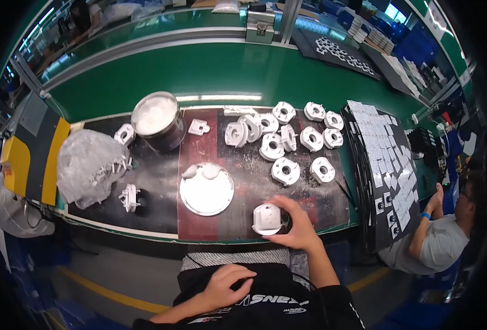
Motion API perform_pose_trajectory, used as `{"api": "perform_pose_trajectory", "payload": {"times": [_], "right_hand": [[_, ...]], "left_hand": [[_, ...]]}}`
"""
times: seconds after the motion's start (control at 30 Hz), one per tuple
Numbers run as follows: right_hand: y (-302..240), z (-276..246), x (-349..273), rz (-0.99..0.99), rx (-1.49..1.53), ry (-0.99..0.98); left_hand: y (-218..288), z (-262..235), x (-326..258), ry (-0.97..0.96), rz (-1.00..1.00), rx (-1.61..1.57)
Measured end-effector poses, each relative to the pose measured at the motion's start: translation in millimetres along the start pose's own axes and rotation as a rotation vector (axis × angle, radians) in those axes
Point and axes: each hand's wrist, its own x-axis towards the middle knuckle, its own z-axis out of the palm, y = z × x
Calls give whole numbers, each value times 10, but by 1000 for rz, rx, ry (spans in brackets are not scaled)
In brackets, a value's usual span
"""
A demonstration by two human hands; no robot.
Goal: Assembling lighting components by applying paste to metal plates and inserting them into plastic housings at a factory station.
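Observation:
My right hand (297, 225) is closed around a white round plastic part (267, 219) with a raised block, just above the bench's front edge. In front of my body my left hand (228, 284) is loosely bent, its thumb a little apart from the fingers, with nothing visible in it. To the left of the held part lies a round white dish (206, 193), with white lumps (202, 170) at its far rim. Beyond it, several white ring-shaped parts (285, 171) with centre holes stand and lie in a group.
A metal tin (158, 120) with white content stands back left, beside a clear plastic bag (89, 165) of white parts. One white part (129, 198) lies nearer. Stacked black boards (384, 165) carry white pieces at right, with a co-worker (439, 236) beyond. A yellow-black machine (34, 154) stands left.

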Motion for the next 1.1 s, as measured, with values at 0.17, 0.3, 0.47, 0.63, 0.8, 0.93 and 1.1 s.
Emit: {"api": "perform_pose_trajectory", "payload": {"times": [0.17,0.3,0.47,0.63,0.8,0.93,1.1], "right_hand": [[64,-47,0,5,530,83],[-39,-55,42,64,505,82],[99,182,9,153,-131,77],[-44,157,-67,219,176,210],[42,173,-5,189,58,203],[-60,198,47,184,129,225],[67,146,32,159,161,214]], "left_hand": [[-112,-293,408,-15,288,177],[-143,-408,621,58,368,211],[-201,-545,586,199,379,308],[-221,-902,440,275,387,365],[-142,-1537,273,507,298,559],[-108,-2074,283,706,92,706],[-261,-2639,402,444,-302,1309]]}}
